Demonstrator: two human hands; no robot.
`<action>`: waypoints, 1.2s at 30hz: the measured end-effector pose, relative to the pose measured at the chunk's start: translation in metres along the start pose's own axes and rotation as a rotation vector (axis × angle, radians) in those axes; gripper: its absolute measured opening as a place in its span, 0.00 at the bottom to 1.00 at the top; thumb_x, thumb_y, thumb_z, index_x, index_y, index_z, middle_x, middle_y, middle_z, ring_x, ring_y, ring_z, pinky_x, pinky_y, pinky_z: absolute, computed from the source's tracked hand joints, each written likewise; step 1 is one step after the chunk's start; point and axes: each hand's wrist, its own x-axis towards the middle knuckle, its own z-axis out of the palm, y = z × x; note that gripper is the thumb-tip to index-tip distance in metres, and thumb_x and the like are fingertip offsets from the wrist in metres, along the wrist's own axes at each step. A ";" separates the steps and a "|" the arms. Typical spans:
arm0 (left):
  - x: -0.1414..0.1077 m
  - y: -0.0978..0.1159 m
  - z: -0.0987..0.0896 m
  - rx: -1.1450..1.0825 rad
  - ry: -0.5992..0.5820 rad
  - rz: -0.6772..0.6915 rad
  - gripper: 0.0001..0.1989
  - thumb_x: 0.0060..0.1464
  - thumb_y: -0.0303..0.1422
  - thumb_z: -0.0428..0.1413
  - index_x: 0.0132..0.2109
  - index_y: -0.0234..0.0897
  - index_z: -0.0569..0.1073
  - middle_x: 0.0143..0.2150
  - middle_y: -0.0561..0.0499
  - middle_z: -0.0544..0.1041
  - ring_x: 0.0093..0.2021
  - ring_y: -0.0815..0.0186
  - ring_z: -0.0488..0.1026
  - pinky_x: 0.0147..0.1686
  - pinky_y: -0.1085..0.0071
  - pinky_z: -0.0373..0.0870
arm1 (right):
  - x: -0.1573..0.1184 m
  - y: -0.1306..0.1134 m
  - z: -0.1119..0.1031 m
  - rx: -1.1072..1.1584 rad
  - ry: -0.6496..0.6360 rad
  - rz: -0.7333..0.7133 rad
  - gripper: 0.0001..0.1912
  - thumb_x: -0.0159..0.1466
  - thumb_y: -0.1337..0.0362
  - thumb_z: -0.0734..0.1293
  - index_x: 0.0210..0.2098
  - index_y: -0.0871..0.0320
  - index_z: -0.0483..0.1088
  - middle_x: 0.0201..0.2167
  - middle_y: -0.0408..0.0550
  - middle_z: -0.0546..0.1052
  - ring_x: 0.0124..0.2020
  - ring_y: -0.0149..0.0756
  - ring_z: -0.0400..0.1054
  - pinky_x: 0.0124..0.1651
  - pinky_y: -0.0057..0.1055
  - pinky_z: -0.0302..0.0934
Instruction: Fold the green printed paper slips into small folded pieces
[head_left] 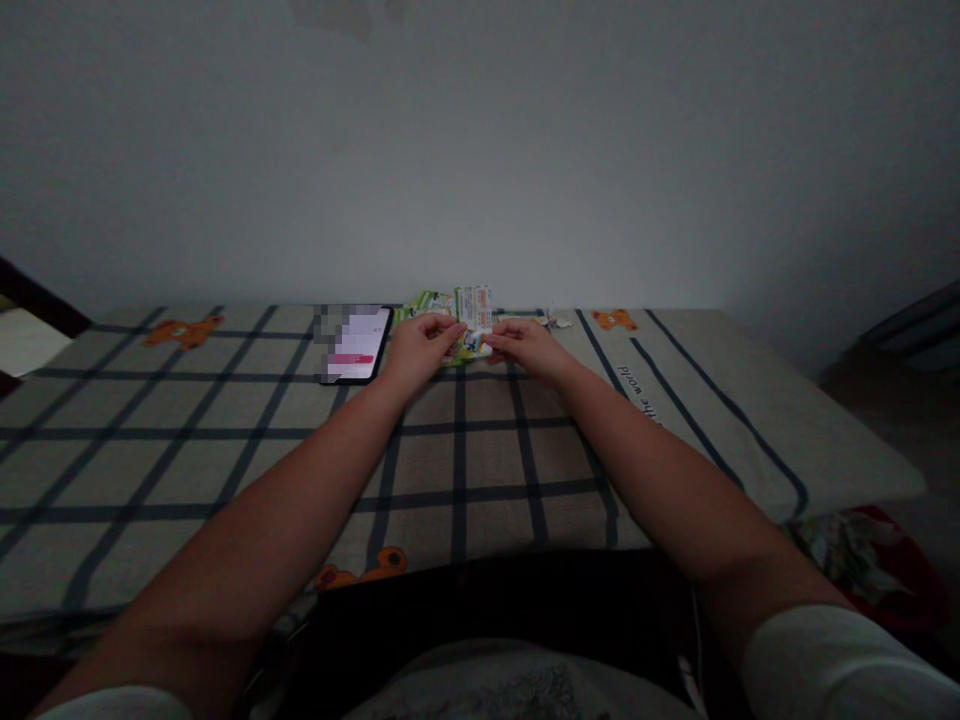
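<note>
Between my two hands is a small green and white printed packet (474,308), raised over the far part of the table. My left hand (422,350) pinches its left edge, thumb on top. The fingers of my right hand (529,346) are closed on its lower right edge. More green packets (431,302) lie just behind my left hand, partly covered by it. Some torn-looking scraps (556,319) rest beyond my right hand. What the packet contains cannot be seen.
A lit phone (358,345) lies left of my left hand. The checked tablecloth (262,480) with bear prints covers the table, which meets a plain wall (480,180). Below the right edge stands a red bin (911,570) with crumpled stuff inside. A dark chair part (41,295) shows at left.
</note>
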 end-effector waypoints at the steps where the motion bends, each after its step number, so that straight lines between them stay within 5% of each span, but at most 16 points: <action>1: 0.000 0.000 0.000 0.002 0.001 -0.002 0.12 0.49 0.40 0.62 0.33 0.36 0.77 0.27 0.52 0.76 0.25 0.69 0.69 0.27 0.73 0.64 | 0.000 0.000 0.000 -0.001 0.009 0.004 0.10 0.55 0.59 0.76 0.30 0.58 0.74 0.30 0.44 0.78 0.30 0.29 0.71 0.38 0.30 0.70; 10: -0.001 0.000 0.000 0.103 0.057 0.090 0.11 0.51 0.40 0.61 0.35 0.36 0.78 0.35 0.49 0.80 0.35 0.65 0.74 0.35 0.72 0.69 | -0.003 -0.006 0.002 -0.034 -0.008 -0.009 0.09 0.56 0.61 0.74 0.32 0.59 0.73 0.28 0.43 0.78 0.26 0.29 0.72 0.35 0.30 0.69; 26: -0.001 0.002 0.001 -0.033 0.116 0.034 0.12 0.48 0.40 0.63 0.35 0.36 0.77 0.32 0.50 0.79 0.31 0.67 0.74 0.32 0.72 0.70 | -0.003 -0.002 0.001 0.030 -0.039 -0.020 0.12 0.51 0.60 0.77 0.31 0.59 0.73 0.28 0.43 0.79 0.28 0.29 0.72 0.37 0.30 0.69; 36: -0.001 0.003 0.000 -0.079 -0.085 -0.052 0.12 0.45 0.40 0.64 0.31 0.36 0.77 0.24 0.52 0.75 0.23 0.70 0.67 0.25 0.73 0.64 | -0.005 -0.011 0.005 0.112 0.072 -0.050 0.12 0.55 0.57 0.75 0.33 0.57 0.75 0.34 0.44 0.80 0.34 0.30 0.73 0.43 0.31 0.70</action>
